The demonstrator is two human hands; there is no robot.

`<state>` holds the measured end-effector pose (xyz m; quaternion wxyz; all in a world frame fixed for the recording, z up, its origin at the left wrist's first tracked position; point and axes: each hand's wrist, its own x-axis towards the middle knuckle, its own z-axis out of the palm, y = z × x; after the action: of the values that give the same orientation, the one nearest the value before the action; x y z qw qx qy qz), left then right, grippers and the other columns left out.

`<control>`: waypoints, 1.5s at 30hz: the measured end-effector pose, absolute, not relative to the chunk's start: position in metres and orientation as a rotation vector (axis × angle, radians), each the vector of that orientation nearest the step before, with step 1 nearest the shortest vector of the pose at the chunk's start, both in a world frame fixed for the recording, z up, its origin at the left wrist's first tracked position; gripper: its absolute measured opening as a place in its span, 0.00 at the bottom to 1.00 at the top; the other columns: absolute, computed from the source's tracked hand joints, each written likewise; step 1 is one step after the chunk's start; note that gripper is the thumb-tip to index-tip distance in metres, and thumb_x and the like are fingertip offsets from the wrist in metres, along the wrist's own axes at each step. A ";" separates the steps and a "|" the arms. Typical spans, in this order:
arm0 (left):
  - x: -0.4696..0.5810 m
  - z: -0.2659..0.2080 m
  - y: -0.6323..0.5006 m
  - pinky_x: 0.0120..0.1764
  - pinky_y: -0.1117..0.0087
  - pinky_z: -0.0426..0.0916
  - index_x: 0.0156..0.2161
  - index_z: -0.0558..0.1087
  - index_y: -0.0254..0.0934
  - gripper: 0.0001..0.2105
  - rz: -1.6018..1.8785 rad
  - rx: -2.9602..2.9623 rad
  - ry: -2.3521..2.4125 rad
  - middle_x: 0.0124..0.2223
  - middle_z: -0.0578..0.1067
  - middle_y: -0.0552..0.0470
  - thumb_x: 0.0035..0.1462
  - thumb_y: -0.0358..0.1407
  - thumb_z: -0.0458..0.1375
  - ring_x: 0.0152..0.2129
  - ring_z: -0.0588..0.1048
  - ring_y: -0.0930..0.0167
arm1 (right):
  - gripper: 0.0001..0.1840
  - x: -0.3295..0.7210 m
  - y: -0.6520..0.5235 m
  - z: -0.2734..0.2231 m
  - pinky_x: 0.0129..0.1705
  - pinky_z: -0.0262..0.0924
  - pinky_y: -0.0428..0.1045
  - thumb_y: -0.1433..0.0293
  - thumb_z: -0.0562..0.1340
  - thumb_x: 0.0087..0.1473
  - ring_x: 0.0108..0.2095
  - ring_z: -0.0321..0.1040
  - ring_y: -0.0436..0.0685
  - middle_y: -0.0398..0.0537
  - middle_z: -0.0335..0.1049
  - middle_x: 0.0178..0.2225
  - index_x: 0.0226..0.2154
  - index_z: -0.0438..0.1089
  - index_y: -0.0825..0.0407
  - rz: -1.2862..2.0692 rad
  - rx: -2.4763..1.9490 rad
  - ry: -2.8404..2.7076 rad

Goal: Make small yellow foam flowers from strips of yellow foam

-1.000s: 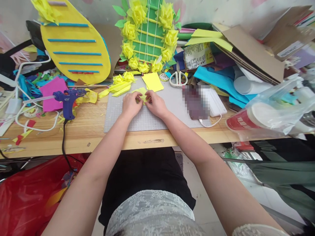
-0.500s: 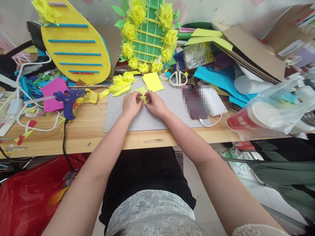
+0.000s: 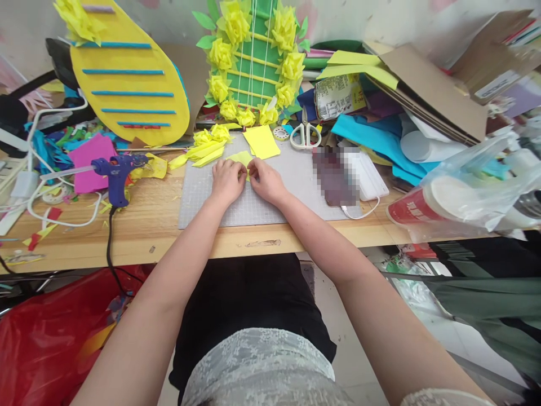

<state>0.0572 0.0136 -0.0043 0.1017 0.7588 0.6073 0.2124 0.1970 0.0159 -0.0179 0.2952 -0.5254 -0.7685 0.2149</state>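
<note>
A small sheet of yellow crepe paper [image 3: 240, 157] sits between my hands over the grey cutting mat [image 3: 291, 203]. My left hand [image 3: 229, 179] has its fingers closed on the paper's near left edge. Opposite it, my right hand [image 3: 265, 179] pinches the paper's right edge; both sets of fingertips are partly hidden. Just behind lies a stack of yellow paper squares [image 3: 262, 141]. Rolled yellow paper petals [image 3: 207, 148] are heaped to the left of it.
White-handled scissors [image 3: 305, 137] and a phone [image 3: 336, 177] lie to the right, near a bagged red cup [image 3: 416, 203]. A blue glue gun [image 3: 118, 177] stands on the left. Behind are a yellow cardboard shape [image 3: 131, 79] and a green board with yellow paper flowers [image 3: 256, 62].
My left fingers have flattened and shifted over the paper's near edge. The right hand keeps nearly the same place, and the paper shows a little differently between the hands.
</note>
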 end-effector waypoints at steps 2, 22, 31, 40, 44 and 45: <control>0.057 -0.005 0.013 0.53 0.52 0.58 0.35 0.73 0.40 0.06 0.635 2.222 1.786 0.43 0.74 0.43 0.58 0.34 0.53 0.49 0.66 0.55 | 0.15 0.197 0.016 -0.019 0.43 0.63 0.53 0.76 0.51 0.50 0.38 0.67 0.56 0.49 0.73 0.39 0.41 0.62 0.50 0.570 -1.385 -2.053; 0.055 -0.010 0.016 0.56 0.49 0.54 0.35 0.74 0.42 0.06 0.692 2.156 1.826 0.44 0.73 0.46 0.50 0.32 0.57 0.50 0.64 0.54 | 0.15 0.200 0.015 -0.019 0.50 0.60 0.55 0.77 0.50 0.51 0.45 0.64 0.59 0.55 0.68 0.43 0.41 0.64 0.52 0.449 -1.318 -2.233; 0.052 -0.009 0.016 0.55 0.52 0.55 0.35 0.74 0.43 0.14 0.679 2.112 1.845 0.44 0.73 0.46 0.52 0.24 0.49 0.50 0.65 0.57 | 0.14 0.200 0.015 -0.016 0.49 0.60 0.54 0.78 0.50 0.51 0.44 0.63 0.58 0.53 0.67 0.42 0.40 0.63 0.51 0.468 -1.352 -2.236; 0.044 -0.006 0.013 0.54 0.59 0.62 0.38 0.72 0.41 0.17 0.780 2.184 1.699 0.45 0.76 0.48 0.47 0.22 0.49 0.48 0.69 0.61 | 0.20 0.207 0.018 -0.019 0.46 0.62 0.52 0.78 0.54 0.43 0.40 0.64 0.54 0.49 0.67 0.42 0.42 0.61 0.51 0.710 -1.222 -2.016; 0.039 -0.005 0.010 0.56 0.60 0.62 0.46 0.71 0.38 0.21 0.754 2.247 1.657 0.50 0.75 0.46 0.46 0.22 0.50 0.51 0.69 0.62 | 0.20 0.212 0.028 -0.028 0.47 0.62 0.53 0.78 0.53 0.42 0.37 0.64 0.52 0.45 0.68 0.39 0.41 0.60 0.47 0.815 -1.207 -1.735; 0.037 -0.005 0.010 0.56 0.60 0.61 0.47 0.70 0.37 0.21 0.744 2.259 1.665 0.51 0.75 0.46 0.47 0.22 0.50 0.51 0.69 0.61 | 0.20 0.212 0.029 -0.029 0.46 0.62 0.52 0.78 0.53 0.42 0.36 0.64 0.51 0.44 0.68 0.38 0.40 0.60 0.47 0.828 -1.218 -1.683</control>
<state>0.0374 0.0095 -0.0053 0.1191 0.7726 0.5694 0.2544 0.2125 0.0295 -0.0292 0.4375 -0.4898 -0.6767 0.3328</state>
